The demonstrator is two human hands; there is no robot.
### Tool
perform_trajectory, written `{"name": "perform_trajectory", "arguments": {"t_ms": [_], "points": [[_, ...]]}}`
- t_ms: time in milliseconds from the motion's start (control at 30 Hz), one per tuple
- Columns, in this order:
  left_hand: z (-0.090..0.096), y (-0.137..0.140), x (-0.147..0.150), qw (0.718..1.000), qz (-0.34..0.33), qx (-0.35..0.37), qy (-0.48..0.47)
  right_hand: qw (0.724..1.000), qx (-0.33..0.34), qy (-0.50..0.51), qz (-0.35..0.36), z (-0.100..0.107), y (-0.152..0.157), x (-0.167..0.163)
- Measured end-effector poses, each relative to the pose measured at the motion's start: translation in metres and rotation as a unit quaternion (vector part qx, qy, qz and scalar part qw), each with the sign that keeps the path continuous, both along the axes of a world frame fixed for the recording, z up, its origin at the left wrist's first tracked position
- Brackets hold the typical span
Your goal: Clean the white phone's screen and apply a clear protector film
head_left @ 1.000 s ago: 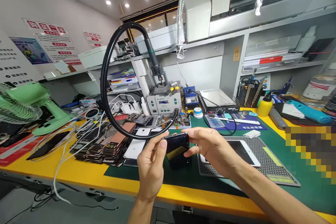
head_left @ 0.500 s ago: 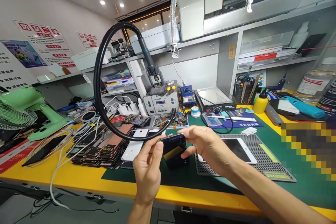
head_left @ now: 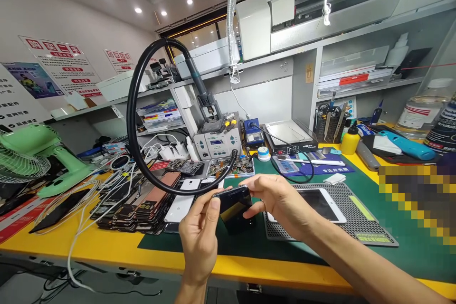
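Between my two hands is a dark smartphone (head_left: 233,211), tilted, its glossy face towards me and one narrow edge up. My left hand (head_left: 200,232) pinches its upper left corner, thumb on the face. My right hand (head_left: 276,197) holds the upper right side, index finger along the top edge and thumb near the face. A yellowish reflection crosses the glass. Just right of the phone, a white tablet (head_left: 333,206) lies on a grey perforated mat (head_left: 356,199), partly covered by my right forearm. The phone's back is hidden.
Left of my hands are stacked phone parts (head_left: 156,199) and a white phone (head_left: 181,202). A black hose (head_left: 132,118) loops from the hot air station (head_left: 221,142). A green fan (head_left: 53,161) and loose white cables (head_left: 76,228) are at far left. A yellow bottle (head_left: 349,140) stands at right.
The phone's top edge has tipped slightly, showing more of that edge. Both hands keep their hold. The whole view has shifted a little.
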State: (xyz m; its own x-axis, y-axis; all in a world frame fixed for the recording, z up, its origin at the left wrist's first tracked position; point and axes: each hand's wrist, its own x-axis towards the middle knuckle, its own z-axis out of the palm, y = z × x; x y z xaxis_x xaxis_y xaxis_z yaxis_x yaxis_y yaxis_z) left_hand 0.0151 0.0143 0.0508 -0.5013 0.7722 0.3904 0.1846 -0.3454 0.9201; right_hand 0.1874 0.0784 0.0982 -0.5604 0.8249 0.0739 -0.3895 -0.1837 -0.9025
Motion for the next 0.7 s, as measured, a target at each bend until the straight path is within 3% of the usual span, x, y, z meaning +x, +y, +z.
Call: {"name": "perform_trajectory", "arguments": {"t_ms": [700], "points": [[-0.0037,-0.0037,-0.0005,1.000,-0.015,0.007,-0.020,1.000,0.000,-0.009,-0.012,-0.0022,0.0038,-0.0004]]}}
